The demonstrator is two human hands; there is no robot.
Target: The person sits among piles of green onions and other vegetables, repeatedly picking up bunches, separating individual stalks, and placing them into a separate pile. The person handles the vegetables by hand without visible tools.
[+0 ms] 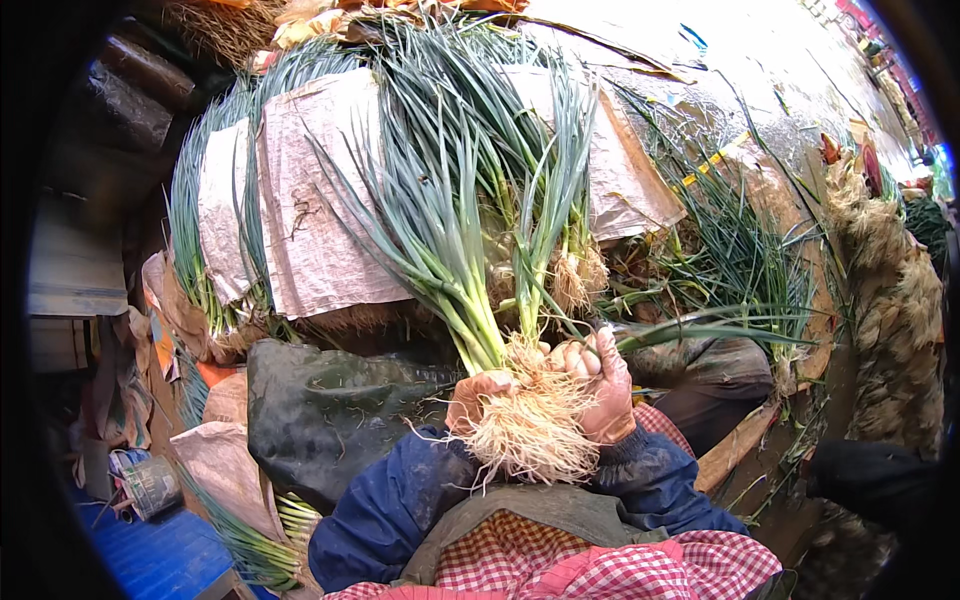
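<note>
My left hand [472, 399] is wrapped around the root end of a bunch of green onions [476, 322]. Its leaves fan out away from me, and a thick mat of pale roots [536, 431] hangs toward my lap, partly covering both hands. On the other side of the roots, my right hand [609, 397] has its fingers curled around a green onion stalk, whose long leaves [697, 330] stick out to the right. A small dark spot shows by its fingertips; I cannot tell what it is. A slimmer group of onions [536, 255] stands just beyond the held bunch.
A large heap of green onions [442, 82] lies ahead, partly under pale woven sacks [322, 202]. Loose onions [735, 247] lie at right. Dark green waterproof cloth [330, 412] covers my left side. At lower left are a tin can [152, 486] and bundled onions [262, 547].
</note>
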